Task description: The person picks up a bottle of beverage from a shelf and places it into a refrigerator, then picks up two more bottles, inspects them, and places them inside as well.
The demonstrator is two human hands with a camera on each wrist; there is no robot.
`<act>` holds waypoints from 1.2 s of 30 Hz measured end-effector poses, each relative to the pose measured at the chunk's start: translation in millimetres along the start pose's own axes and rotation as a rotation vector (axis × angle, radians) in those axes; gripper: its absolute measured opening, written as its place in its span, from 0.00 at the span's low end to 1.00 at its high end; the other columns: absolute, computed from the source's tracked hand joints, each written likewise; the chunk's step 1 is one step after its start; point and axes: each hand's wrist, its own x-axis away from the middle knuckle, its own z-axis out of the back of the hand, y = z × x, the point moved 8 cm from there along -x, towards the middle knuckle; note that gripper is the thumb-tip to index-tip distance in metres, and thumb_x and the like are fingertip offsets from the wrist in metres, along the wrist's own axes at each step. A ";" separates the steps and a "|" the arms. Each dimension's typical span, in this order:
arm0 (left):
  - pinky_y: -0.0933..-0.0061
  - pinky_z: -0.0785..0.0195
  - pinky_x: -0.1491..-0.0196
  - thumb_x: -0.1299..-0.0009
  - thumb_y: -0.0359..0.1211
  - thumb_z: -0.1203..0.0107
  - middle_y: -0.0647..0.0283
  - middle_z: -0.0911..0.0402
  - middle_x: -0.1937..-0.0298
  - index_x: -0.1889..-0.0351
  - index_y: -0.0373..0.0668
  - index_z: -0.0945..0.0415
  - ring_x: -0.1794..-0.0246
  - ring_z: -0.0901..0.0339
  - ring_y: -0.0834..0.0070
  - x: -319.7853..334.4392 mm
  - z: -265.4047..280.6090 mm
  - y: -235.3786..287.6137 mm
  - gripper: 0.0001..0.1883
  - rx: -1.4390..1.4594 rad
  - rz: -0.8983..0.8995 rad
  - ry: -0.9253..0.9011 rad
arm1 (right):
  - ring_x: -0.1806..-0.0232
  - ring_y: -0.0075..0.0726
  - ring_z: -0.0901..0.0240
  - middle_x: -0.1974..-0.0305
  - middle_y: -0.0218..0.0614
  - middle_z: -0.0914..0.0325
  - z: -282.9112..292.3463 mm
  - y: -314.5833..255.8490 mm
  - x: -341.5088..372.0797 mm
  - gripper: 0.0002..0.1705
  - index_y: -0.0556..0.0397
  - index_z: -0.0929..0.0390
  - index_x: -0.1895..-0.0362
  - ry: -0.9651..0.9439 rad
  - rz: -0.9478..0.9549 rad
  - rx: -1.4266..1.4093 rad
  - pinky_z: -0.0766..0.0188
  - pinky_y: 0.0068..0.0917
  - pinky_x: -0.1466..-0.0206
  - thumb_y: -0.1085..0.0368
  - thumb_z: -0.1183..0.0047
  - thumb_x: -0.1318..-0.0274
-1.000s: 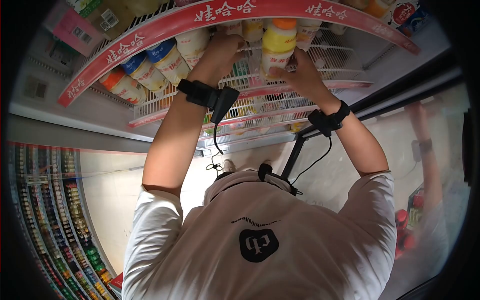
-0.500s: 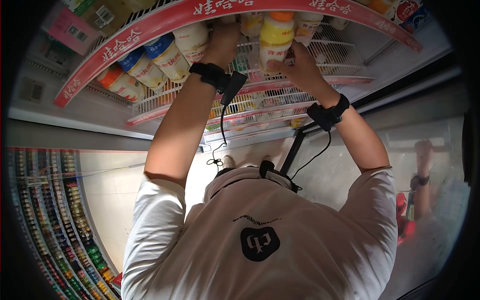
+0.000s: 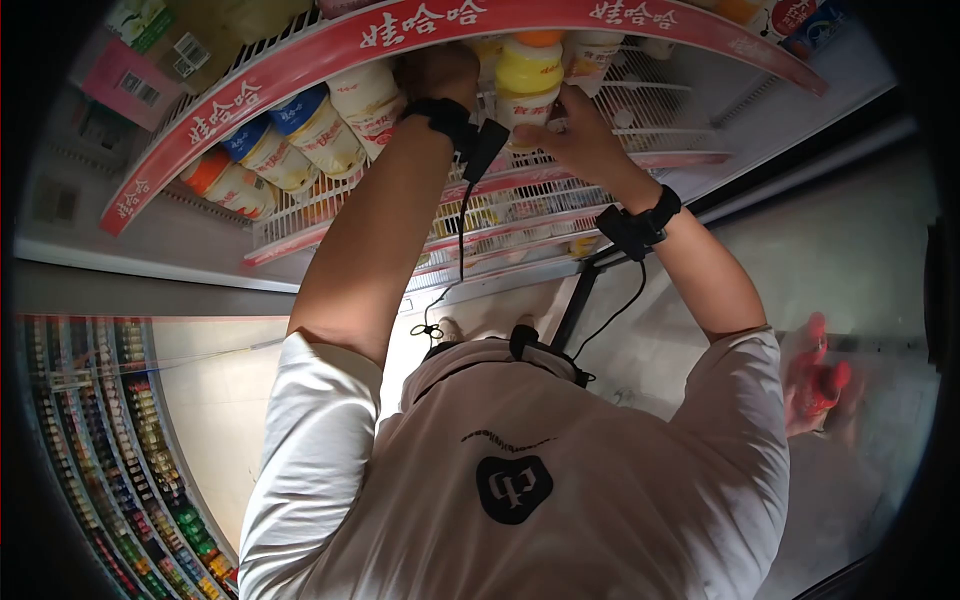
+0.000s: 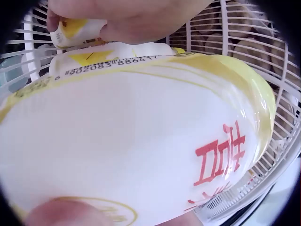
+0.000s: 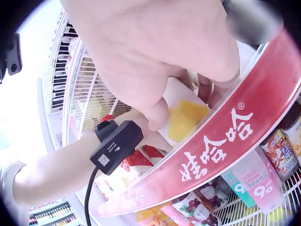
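Observation:
In the head view my right hand (image 3: pixel 585 145) grips a plastic drink bottle (image 3: pixel 526 75) with an orange cap, yellow shoulder and white label, upright at the shelf front. That bottle's white label fills most of the left wrist view, a thumb over its lower edge. My left hand (image 3: pixel 440 72) reaches under the red shelf strip, its fingers mostly in shadow there. Seen from the left wrist, the left hand (image 4: pixel 131 19) curls its fingers around a second white bottle (image 4: pixel 77 32) with a yellow mark, behind the first.
The red strip (image 3: pixel 420 25) curves across above both hands. Several white bottles with blue, white and orange caps, such as a blue-capped bottle (image 3: pixel 318 130), line the wire shelf to the left. A glass door (image 3: pixel 830 270) stands at the right. Crowded store shelves (image 3: pixel 120 430) are at lower left.
My left hand has gone farther in under the red strip, its forearm swinging right. The right hand keeps its grip on the yellow-and-white bottle, almost in place.

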 end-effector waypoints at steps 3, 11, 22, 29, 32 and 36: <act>0.53 0.30 0.49 0.33 0.39 0.46 0.48 0.20 0.52 0.51 0.40 0.23 0.51 0.22 0.50 1.8 15.8 11.4 0.16 0.130 -0.101 -0.071 | 0.55 0.39 0.22 0.55 0.44 0.21 3.3 -7.2 1.3 0.28 0.61 0.28 0.47 0.061 0.036 -0.060 0.27 0.34 0.48 0.60 0.34 0.49; 0.53 0.32 0.48 0.32 0.43 0.47 0.48 0.20 0.52 0.49 0.39 0.24 0.50 0.23 0.52 -10.6 22.8 27.7 0.20 -0.027 -0.521 0.094 | 0.52 0.39 0.23 0.53 0.45 0.23 2.8 -11.7 1.7 0.31 0.61 0.30 0.45 -0.001 0.060 -0.120 0.27 0.36 0.47 0.57 0.33 0.48; 0.50 0.41 0.40 0.37 0.38 0.39 0.44 0.25 0.47 0.48 0.40 0.25 0.42 0.30 0.49 -5.2 17.5 8.2 0.21 0.213 -0.419 -0.016 | 0.52 0.41 0.24 0.53 0.47 0.26 0.5 3.4 0.6 0.31 0.63 0.29 0.46 -0.010 0.032 -0.121 0.27 0.35 0.47 0.57 0.33 0.49; 0.54 0.34 0.45 0.41 0.38 0.37 0.44 0.21 0.56 0.48 0.36 0.26 0.52 0.23 0.49 39.3 44.1 43.4 0.24 0.307 -0.285 -0.237 | 0.50 0.40 0.24 0.52 0.46 0.25 7.5 -1.9 5.4 0.34 0.62 0.30 0.45 0.044 -0.020 0.046 0.27 0.34 0.46 0.54 0.32 0.49; 0.55 0.28 0.54 0.41 0.38 0.38 0.45 0.20 0.61 0.50 0.32 0.26 0.61 0.20 0.50 46.6 71.6 70.8 0.24 0.224 -0.603 -0.016 | 0.48 0.40 0.23 0.51 0.45 0.23 5.3 1.6 4.1 0.36 0.61 0.32 0.45 0.008 -0.024 0.100 0.27 0.33 0.46 0.50 0.32 0.48; 0.59 0.27 0.55 0.34 0.41 0.43 0.48 0.18 0.62 0.52 0.31 0.24 0.60 0.18 0.57 24.4 11.2 47.4 0.21 0.015 -0.566 -0.419 | 0.53 0.38 0.23 0.55 0.44 0.23 9.7 -5.4 3.2 0.30 0.62 0.28 0.47 0.042 -0.014 0.013 0.28 0.33 0.47 0.59 0.32 0.50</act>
